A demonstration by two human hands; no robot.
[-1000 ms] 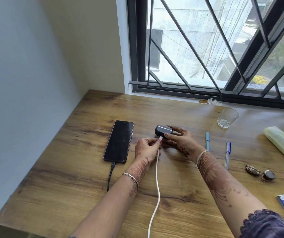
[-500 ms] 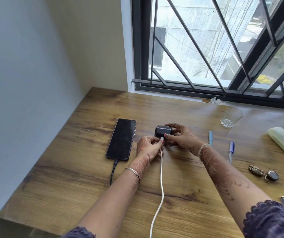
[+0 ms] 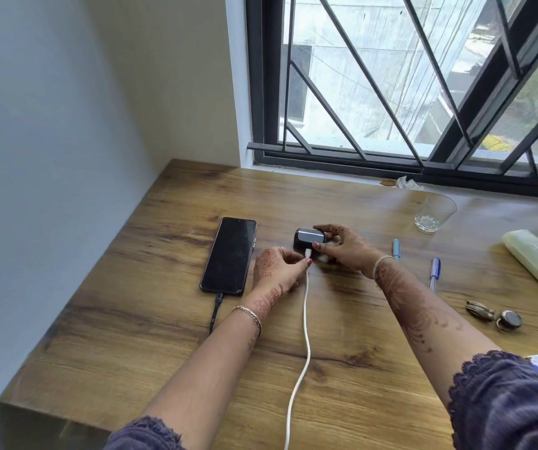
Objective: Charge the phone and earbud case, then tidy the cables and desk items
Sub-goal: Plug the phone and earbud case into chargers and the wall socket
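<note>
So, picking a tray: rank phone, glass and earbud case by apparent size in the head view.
Phone
Glass
Earbud case, partly covered by the right hand, so glass versus case is unsure.

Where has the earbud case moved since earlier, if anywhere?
No. The earbud case keeps its spot right of the phone, held by the right hand.
</note>
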